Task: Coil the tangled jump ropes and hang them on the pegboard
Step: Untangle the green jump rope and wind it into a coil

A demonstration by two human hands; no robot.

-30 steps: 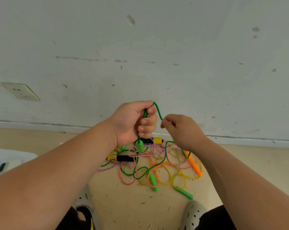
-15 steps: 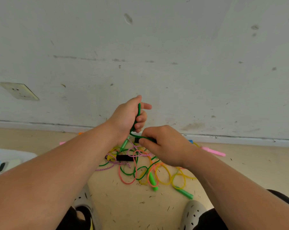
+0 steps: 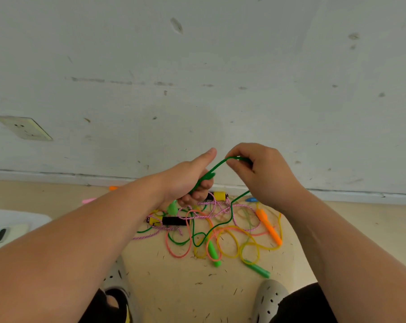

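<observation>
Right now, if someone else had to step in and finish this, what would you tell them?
Left hand grips the gathered part of the green rope; right hand pinches its next loop.
The rope's tail runs down into the tangled pile on the floor.
Nothing hung; no pegboard in view.
To do: finish this coil, untangle and coil the others, hang all.
</observation>
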